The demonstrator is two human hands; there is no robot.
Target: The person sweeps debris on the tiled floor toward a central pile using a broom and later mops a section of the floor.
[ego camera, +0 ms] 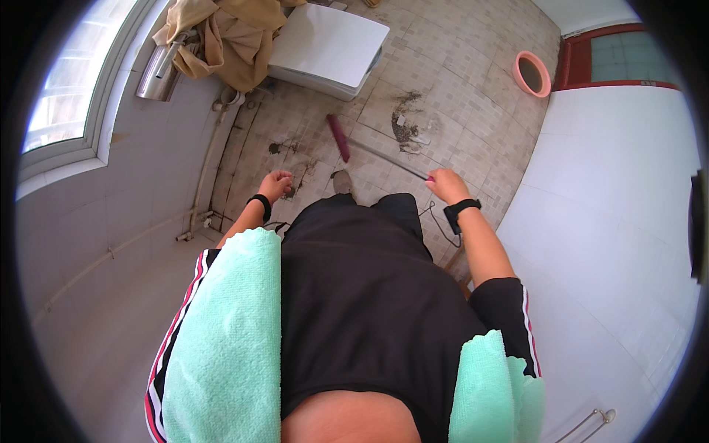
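My right hand (447, 185) is closed around the upper end of a broom's grey handle (390, 159), beside the right wall. The handle slants down and leftward to a dark red broom head (338, 138), which is near the tiled floor ahead of my shoe (342, 181). Out to the left, my left hand (276, 186) hangs with its fingers loosely bent and a little apart, holding nothing. A patch of dark dirt (404, 130) with pale scraps lies to the right of the broom head. Smaller dark clumps (275, 148) lie to its left.
A white-lidded appliance or box (329, 44) stands ahead, beside tan cloth (243, 41) draped near a metal fixture (159, 75). Pipes (207, 149) run along the left wall. A pink basin (519, 72) holding dark liquid sits far right by a red-framed door (576, 61).
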